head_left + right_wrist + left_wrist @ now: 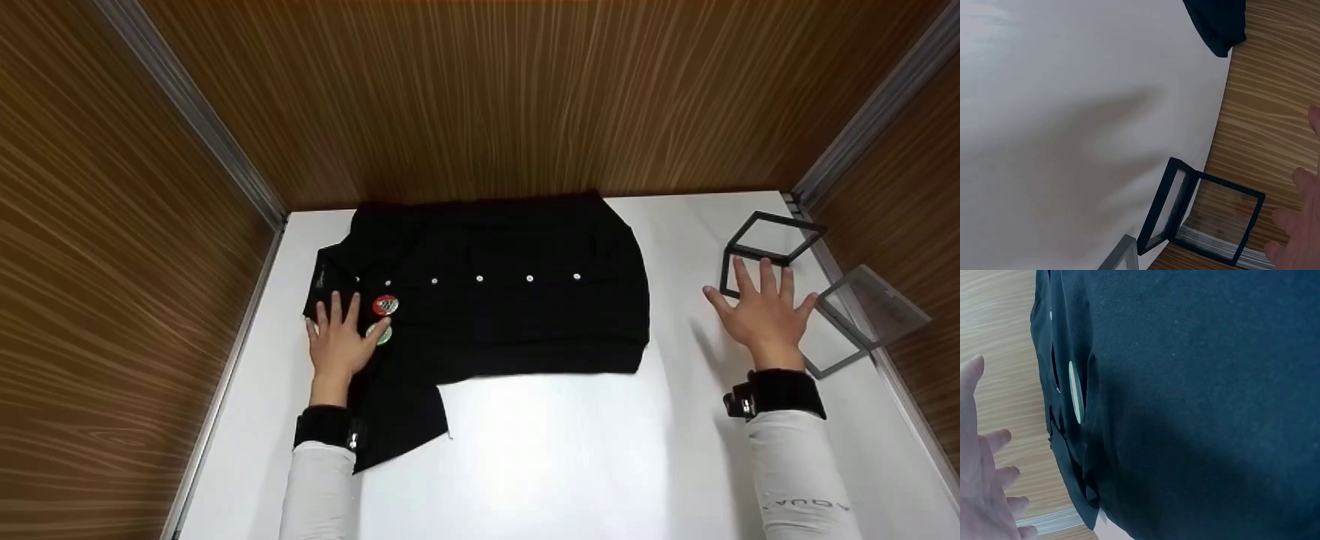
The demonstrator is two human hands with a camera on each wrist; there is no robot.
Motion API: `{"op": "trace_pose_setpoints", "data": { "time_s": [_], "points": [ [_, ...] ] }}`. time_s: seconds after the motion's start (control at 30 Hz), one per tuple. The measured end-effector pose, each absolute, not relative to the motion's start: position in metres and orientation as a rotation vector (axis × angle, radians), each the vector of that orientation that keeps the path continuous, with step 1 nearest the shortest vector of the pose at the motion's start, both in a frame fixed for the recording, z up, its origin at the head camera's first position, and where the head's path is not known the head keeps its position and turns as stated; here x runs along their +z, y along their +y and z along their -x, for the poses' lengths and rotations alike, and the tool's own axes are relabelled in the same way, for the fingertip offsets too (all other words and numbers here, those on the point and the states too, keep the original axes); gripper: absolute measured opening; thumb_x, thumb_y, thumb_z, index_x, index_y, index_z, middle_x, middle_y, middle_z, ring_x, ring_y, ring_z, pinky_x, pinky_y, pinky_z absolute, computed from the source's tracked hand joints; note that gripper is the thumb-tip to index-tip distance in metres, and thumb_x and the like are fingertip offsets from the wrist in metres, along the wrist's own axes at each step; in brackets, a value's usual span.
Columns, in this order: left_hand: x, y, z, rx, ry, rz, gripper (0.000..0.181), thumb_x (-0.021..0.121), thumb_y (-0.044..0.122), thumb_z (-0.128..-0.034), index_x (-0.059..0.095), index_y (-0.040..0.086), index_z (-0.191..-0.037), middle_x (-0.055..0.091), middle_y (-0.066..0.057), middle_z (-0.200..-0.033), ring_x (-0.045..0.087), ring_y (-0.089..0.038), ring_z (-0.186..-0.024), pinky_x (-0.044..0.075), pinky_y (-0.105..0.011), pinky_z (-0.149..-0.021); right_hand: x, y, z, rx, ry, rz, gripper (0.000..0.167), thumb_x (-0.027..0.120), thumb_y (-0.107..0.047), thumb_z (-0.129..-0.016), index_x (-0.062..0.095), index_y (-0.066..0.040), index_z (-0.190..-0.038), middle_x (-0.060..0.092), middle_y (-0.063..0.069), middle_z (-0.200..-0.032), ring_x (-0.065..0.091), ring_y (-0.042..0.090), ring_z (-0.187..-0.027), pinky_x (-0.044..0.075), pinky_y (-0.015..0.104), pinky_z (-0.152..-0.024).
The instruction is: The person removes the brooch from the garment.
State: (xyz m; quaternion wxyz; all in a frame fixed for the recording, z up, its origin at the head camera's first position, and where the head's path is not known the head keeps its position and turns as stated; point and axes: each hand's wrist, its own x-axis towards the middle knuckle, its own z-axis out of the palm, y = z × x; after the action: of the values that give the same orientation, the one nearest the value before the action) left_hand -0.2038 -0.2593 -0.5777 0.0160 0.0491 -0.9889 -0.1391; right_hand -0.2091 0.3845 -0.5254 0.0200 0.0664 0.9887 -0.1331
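A black buttoned shirt (517, 322) lies spread on its side, its collar at the left and one sleeve stretching toward the front. My left hand (341, 341) is over the collar end with fingers spread, and in the left wrist view it looks raised off the cloth. By its thumb are a red round badge (385, 304) and a green round badge (384, 337), partly hidden by the thumb. With its fingers spread, my right hand (766, 319) hovers above the table, covering part of a black hinged frame (1157, 211). Beside it stands a grey hinged frame (874, 300), opened out.
The white table (540, 450) is bounded by wood-grain panels (480, 97) at the back and both sides. Metal rails (202, 112) run along the corners. The grey frame reaches the right table edge.
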Motion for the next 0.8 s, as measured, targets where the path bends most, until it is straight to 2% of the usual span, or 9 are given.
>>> {"op": "trace_pose_setpoints", "data": {
  "time_s": [0.27, 0.5, 0.8],
  "points": [
    [-0.578, -0.256, 0.197, -0.481, -3.118, -0.167, 0.097, 0.039, 0.08, -0.0854, 0.032, 0.013, -0.154, 0.018, -0.024, -0.158, 0.013, -0.049, -0.143, 0.008, -0.065, -0.112, -0.538, 0.364, 0.207, -0.326, 3.029, -0.107, 0.087, 0.027, -0.074, -0.093, 0.014, -0.018, -0.158, 0.008, 0.029, -0.158, -0.003, 0.054, -0.141, -0.01, 0.077, -0.1],
    [-0.578, -0.25, 0.19, -0.519, -3.163, -0.181, 0.095, 0.042, 0.078, -0.0862, 0.032, 0.013, -0.154, 0.02, -0.026, -0.157, 0.017, -0.048, -0.142, 0.011, -0.065, -0.111, -0.552, 0.34, 0.208, -0.29, 2.98, 0.005, 0.084, 0.028, -0.072, -0.095, 0.019, -0.017, -0.157, 0.012, 0.028, -0.157, 0.001, 0.054, -0.141, -0.008, 0.075, -0.103],
    [-0.584, -0.245, 0.182, -0.536, -3.198, -0.147, 0.09, 0.059, 0.064, -0.0866, 0.034, 0.008, -0.152, 0.026, -0.029, -0.154, 0.024, -0.049, -0.139, 0.017, -0.065, -0.111, -0.568, 0.304, 0.21, -0.265, 2.923, 0.132, 0.073, 0.039, -0.059, -0.099, 0.022, -0.017, -0.157, 0.019, 0.027, -0.156, 0.012, 0.053, -0.14, 0.004, 0.075, -0.105]
  ]
}}
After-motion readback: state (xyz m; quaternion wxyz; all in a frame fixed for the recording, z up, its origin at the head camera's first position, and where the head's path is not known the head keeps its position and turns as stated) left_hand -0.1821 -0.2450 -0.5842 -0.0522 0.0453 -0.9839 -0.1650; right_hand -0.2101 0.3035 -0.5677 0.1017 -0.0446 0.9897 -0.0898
